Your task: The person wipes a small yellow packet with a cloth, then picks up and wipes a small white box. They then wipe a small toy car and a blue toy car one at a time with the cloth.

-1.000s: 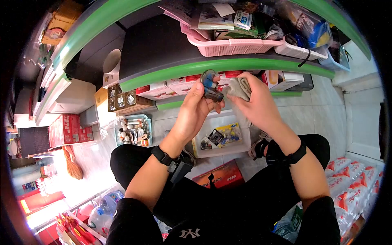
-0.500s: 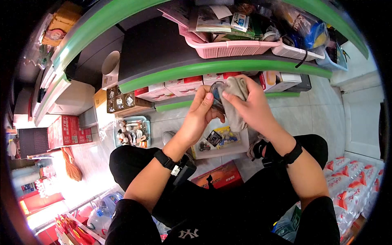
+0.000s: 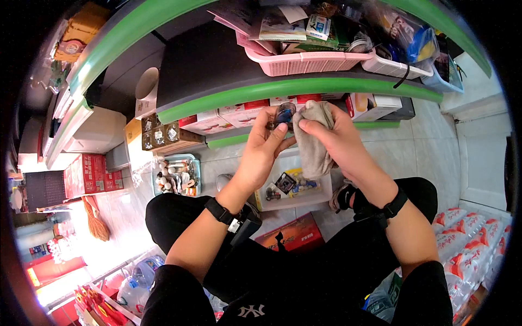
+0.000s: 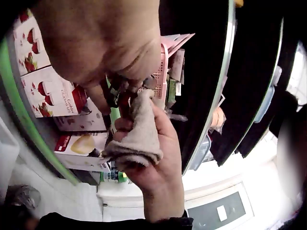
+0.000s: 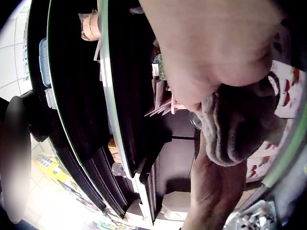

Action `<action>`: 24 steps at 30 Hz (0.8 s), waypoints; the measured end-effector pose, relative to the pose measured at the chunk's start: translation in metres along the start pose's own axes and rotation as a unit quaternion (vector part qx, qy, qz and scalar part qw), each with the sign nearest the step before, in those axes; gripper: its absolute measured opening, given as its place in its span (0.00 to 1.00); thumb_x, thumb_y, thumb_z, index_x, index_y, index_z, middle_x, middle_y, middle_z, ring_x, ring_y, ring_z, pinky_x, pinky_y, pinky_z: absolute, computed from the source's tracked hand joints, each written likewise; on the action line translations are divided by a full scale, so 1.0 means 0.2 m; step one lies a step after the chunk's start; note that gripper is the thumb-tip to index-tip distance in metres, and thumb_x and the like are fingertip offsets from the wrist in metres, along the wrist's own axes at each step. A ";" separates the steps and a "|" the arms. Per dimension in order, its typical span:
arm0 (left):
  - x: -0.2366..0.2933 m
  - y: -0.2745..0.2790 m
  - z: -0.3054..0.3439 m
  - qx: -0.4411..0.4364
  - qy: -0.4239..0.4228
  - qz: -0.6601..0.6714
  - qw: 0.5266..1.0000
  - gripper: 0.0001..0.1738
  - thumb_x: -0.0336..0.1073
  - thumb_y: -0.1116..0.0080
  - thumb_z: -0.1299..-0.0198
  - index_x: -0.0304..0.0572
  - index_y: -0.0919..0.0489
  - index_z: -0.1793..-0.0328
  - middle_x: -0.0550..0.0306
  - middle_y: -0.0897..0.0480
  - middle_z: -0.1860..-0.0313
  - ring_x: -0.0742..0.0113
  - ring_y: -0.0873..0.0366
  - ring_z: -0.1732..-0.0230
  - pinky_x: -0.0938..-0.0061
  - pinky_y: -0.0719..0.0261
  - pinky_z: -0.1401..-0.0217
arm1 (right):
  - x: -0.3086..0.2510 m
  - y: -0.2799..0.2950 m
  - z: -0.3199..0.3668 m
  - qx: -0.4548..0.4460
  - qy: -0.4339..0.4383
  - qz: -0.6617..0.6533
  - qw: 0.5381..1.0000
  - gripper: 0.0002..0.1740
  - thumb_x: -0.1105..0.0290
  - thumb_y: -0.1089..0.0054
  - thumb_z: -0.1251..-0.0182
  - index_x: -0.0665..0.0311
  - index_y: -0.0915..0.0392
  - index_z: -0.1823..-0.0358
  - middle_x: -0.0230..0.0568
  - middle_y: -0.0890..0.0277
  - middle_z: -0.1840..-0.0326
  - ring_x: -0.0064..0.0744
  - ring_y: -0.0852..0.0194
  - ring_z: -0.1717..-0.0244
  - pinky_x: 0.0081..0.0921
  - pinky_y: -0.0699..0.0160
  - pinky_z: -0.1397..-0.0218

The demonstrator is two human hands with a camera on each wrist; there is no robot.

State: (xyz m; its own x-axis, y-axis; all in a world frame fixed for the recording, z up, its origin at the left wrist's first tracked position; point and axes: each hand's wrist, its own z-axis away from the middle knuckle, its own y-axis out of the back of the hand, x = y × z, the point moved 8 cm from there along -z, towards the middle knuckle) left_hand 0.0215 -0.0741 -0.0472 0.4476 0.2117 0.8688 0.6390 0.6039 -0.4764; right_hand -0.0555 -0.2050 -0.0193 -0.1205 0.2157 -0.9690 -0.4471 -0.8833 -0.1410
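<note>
In the head view my left hand (image 3: 262,149) grips a small dark, see-through item with a blue part (image 3: 285,113), thumb on its near side. Beside it my right hand (image 3: 340,142) holds a bunched grey cloth (image 3: 314,146), which hangs down below the fingers. The cloth's upper edge is right at the item; whether they touch is hard to tell. From the left wrist, the cloth (image 4: 139,132) lies across the right palm (image 4: 165,165). The right wrist view shows the cloth (image 5: 230,129) under the right hand (image 5: 216,52), hiding most of the item.
Below the hands, a white bin (image 3: 321,196) on the floor holds small packaged things. A blue basket (image 3: 198,163) of small items stands left of it. A green-edged shelf (image 3: 304,87) with a pink basket (image 3: 315,64) runs above. A red box (image 3: 296,233) lies between the legs.
The right hand has brought the cloth leftward to the item, and the cloth covered part of it. Now the cloth sits slightly right, and the item's blue part shows, turned more upright.
</note>
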 end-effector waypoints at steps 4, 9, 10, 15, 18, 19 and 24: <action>-0.01 0.00 0.02 0.019 -0.026 -0.063 0.997 0.15 0.30 0.48 0.19 0.47 0.30 0.31 0.65 0.25 0.37 0.76 0.26 0.41 0.75 0.22 0.39 | 0.05 -0.01 0.02 0.017 -0.051 -0.058 0.997 0.19 0.67 0.31 0.31 0.66 0.20 0.42 0.32 0.15 0.51 0.21 0.18 0.53 0.23 0.20 0.48; -0.01 -0.05 0.04 -0.036 -0.131 -0.231 0.964 0.17 0.21 0.46 0.25 0.40 0.31 0.35 0.58 0.26 0.40 0.71 0.27 0.42 0.75 0.26 0.37 | 0.14 0.02 0.05 0.051 -0.139 -0.147 0.978 0.14 0.69 0.31 0.31 0.66 0.17 0.47 0.33 0.14 0.54 0.23 0.16 0.57 0.25 0.19 0.53; 0.02 -0.10 0.05 -0.054 -0.172 -0.285 0.942 0.17 0.19 0.46 0.26 0.39 0.31 0.35 0.57 0.26 0.41 0.70 0.28 0.42 0.75 0.27 0.36 | 0.14 0.04 0.05 0.049 -0.142 -0.149 0.977 0.14 0.69 0.31 0.31 0.65 0.17 0.47 0.33 0.14 0.55 0.23 0.16 0.57 0.25 0.18 0.53; 0.05 -0.16 0.10 -0.041 -0.173 -0.358 0.917 0.16 0.14 0.46 0.31 0.33 0.30 0.41 0.46 0.29 0.47 0.54 0.26 0.44 0.68 0.23 0.39 | 0.15 0.05 0.04 0.050 -0.125 -0.161 0.978 0.13 0.68 0.30 0.30 0.64 0.17 0.48 0.32 0.14 0.55 0.22 0.16 0.58 0.25 0.18 0.55; 0.03 -0.16 0.09 -0.062 -0.170 -0.364 0.913 0.15 0.15 0.46 0.30 0.33 0.30 0.40 0.47 0.30 0.47 0.55 0.24 0.45 0.69 0.22 0.41 | 0.16 0.07 0.05 0.073 -0.109 -0.142 0.981 0.13 0.68 0.30 0.29 0.64 0.17 0.48 0.32 0.14 0.54 0.22 0.17 0.57 0.24 0.18 0.54; 0.03 -0.16 0.09 -0.069 -0.154 -0.355 0.919 0.15 0.15 0.46 0.30 0.32 0.30 0.41 0.47 0.30 0.48 0.55 0.23 0.45 0.69 0.21 0.42 | 0.15 0.08 0.04 0.086 -0.104 -0.130 0.982 0.13 0.69 0.30 0.30 0.65 0.17 0.48 0.33 0.14 0.54 0.23 0.16 0.57 0.25 0.19 0.53; 0.02 -0.16 0.07 -0.125 -0.087 -0.253 0.955 0.15 0.19 0.46 0.26 0.33 0.31 0.37 0.51 0.28 0.44 0.57 0.20 0.45 0.67 0.19 0.44 | 0.09 0.15 -0.04 0.116 -0.063 -0.109 0.985 0.14 0.68 0.31 0.29 0.66 0.17 0.48 0.34 0.14 0.53 0.26 0.17 0.54 0.27 0.20 0.48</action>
State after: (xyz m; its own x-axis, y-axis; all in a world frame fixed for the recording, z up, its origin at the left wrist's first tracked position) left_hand -0.0058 -0.0810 -0.0257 -0.0555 0.0792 0.9953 0.8849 0.4656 0.0123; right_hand -0.0634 -0.2306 -0.0426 -0.1013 0.4532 -0.8856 -0.6629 -0.6945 -0.2795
